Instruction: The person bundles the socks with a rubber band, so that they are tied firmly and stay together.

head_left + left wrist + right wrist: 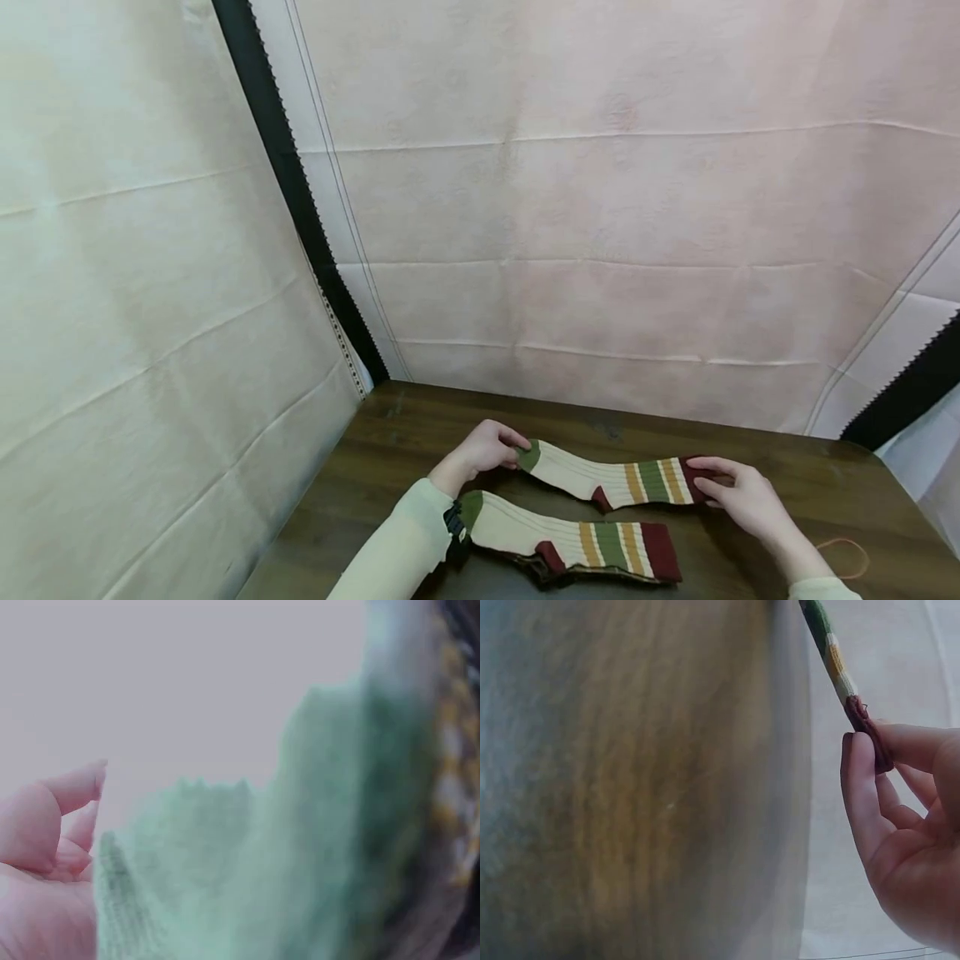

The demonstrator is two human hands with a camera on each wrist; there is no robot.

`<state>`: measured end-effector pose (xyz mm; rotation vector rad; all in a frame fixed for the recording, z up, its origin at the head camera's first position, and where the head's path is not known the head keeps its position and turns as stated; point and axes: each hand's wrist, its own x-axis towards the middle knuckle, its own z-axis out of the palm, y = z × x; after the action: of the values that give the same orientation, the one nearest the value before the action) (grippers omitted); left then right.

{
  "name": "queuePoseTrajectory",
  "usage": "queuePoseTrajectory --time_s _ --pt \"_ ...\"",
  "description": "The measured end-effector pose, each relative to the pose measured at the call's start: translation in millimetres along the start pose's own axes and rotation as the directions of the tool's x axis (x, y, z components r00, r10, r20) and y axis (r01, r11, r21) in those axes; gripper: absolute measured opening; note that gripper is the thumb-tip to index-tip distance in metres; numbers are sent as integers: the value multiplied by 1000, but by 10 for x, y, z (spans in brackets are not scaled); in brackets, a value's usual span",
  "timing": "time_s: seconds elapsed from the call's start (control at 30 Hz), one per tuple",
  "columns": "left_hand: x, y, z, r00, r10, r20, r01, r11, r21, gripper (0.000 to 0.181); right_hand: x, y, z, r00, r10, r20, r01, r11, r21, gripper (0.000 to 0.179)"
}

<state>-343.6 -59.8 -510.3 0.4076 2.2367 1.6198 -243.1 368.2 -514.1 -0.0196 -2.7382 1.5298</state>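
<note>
A cream ribbed sock (pixel 577 467) with a green toe, maroon heel and cuff, and yellow and green stripes stretches between both hands over the table. My left hand (pixel 483 450) pinches its green toe. The right hand (pixel 746 500) grips the maroon cuff between thumb and fingers; the right wrist view shows that cuff (pixel 868 739) edge-on. A matching sock (pixel 517 525) lies flat in front, with a darker layer under its near edge. Blurred green knit (pixel 202 877) fills much of the left wrist view, hiding part of the left hand (pixel 45 855).
The brown wooden table (pixel 435 404) has pale creased sheets (pixel 600 217) behind it and at its left. A thin orange loop (pixel 862 554) lies near the right forearm. Black strips (pixel 300 192) run along the corners of the sheets.
</note>
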Motion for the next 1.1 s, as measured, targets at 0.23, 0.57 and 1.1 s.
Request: queuePoseTrajectory --time_s 0.23,0.57,1.1 --pt "-146 50 -173 999 45 -9 -45 999 -31 27 -113 -147 -30 999 -40 -20 42 995 92 44" --pt "-485 106 -426 996 66 -53 -69 996 -56 26 -339 -350 68 999 -39 31 33 979 200 48" --pt "-1052 -57 -605 997 55 -55 -60 994 -93 28 -553 -389 245 943 -88 320 -6 959 283 47"
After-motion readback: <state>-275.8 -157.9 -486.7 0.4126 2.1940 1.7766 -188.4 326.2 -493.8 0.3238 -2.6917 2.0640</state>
